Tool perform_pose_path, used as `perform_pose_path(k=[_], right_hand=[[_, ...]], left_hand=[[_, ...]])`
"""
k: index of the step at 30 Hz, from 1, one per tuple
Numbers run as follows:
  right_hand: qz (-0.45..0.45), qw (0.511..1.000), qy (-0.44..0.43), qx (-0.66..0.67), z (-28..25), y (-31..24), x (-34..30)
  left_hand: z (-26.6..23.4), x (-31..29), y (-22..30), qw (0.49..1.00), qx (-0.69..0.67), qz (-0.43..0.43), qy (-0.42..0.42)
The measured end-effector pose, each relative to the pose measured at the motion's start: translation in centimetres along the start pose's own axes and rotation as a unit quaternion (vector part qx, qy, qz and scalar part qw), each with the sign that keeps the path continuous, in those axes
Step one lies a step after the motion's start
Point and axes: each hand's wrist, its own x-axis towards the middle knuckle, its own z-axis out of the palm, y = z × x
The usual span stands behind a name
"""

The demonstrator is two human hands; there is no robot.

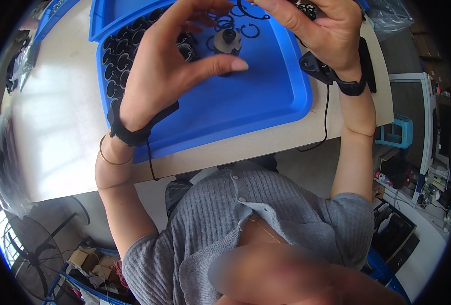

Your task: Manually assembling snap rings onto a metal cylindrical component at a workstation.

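Observation:
My left hand (167, 61) is over the left part of a blue tray (266, 114), its thumb stretched out away from its fingers; nothing shows in its grip. My right hand (322, 33) is at the tray's far right, with a black snap ring (258, 17) at its thumb tip. Part of that grip is cut off by the top edge. More small black parts (307, 11) show in the curl of its fingers. Between both hands a grey metal cylinder with a black knob (228, 36) stands in the tray. Loose black snap rings (250, 31) lie beside it.
Rows of black curved clips (116, 63) fill the tray's left side. The tray rests on a pale table (63, 117). Black straps with boxes and cables are on both wrists. A blue stool (401, 131) stands right of the table, a fan (32, 259) at lower left.

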Motion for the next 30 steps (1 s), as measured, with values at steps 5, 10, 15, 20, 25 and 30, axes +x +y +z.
perform_pose_path(k=[5, 10, 15, 20, 25, 30], right_hand=[[0.178, 0.964, -0.007, 0.196, 0.5, -0.7, -0.5], [0.193, 0.951, -0.043, 0.238, 1.1, -0.5, -0.6], [0.239, 0.943, -0.014, 0.233, 1.0, -0.6, -0.5], [0.262, 0.940, -0.019, 0.219, 0.3, -0.6, -0.3], [0.260, 0.939, -0.033, 0.222, 0.5, -0.2, -0.4], [0.266, 0.925, -0.045, 0.266, 0.9, -0.4, -0.4]], left_hand=[[0.6, 0.2, -0.8, 0.982, -0.166, 0.043, 0.078], [0.6, -0.4, -0.8, 0.971, -0.223, -0.018, 0.088], [-0.2, -0.3, -0.6, 0.968, -0.234, -0.063, 0.068], [0.2, -0.1, -0.8, 0.967, -0.239, -0.042, 0.078], [-0.1, -0.7, -1.3, 0.976, -0.203, -0.041, 0.073], [-0.1, -0.6, -2.2, 0.973, -0.178, 0.113, 0.090]])
